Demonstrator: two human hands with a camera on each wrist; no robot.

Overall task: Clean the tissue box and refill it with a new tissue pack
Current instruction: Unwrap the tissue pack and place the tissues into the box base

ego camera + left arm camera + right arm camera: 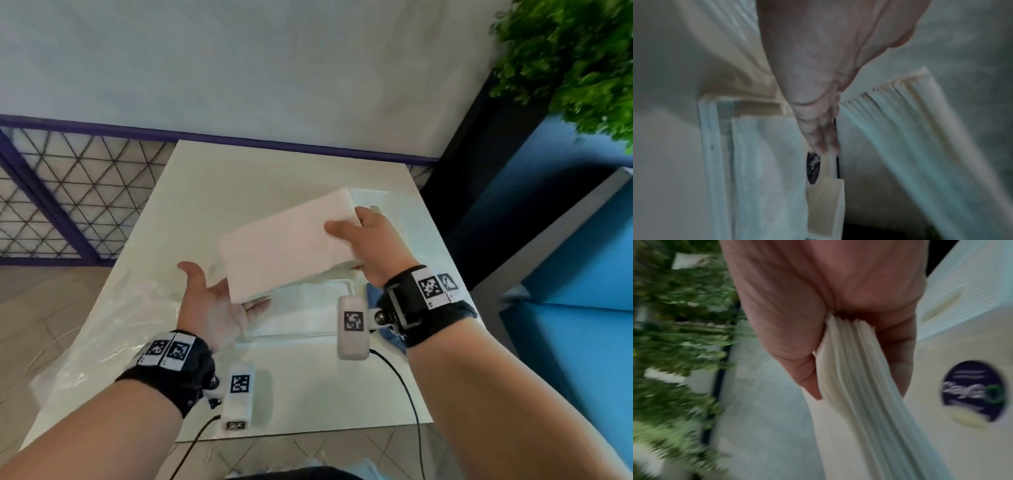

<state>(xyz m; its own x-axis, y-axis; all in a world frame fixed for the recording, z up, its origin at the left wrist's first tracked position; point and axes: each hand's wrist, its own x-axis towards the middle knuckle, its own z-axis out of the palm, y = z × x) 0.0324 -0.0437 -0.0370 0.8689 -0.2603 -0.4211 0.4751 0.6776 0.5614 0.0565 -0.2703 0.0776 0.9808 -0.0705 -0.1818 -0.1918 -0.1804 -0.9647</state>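
A white stack of tissues [287,246] hangs tilted above the table. My right hand [346,240] grips its far right end, thumb on top; the right wrist view shows the tissue stack [849,369] pinched between thumb and fingers [807,369]. My left hand [233,294] lies palm up, fingers straight under the stack's near left corner. Under the stack on the table sits the open white tissue box base [301,318], also seen as the box base [711,129]. A white ribbed box cover [972,288] with a dark round sticker [972,391] stands beside my right hand.
Crinkled clear plastic wrap [102,342] lies along the white table's left side [191,192]. A blue cloth [373,294] peeks out under my right wrist. A green plant [575,61] and a blue bench [565,274] stand to the right, with a mesh fence [68,192] on the left.
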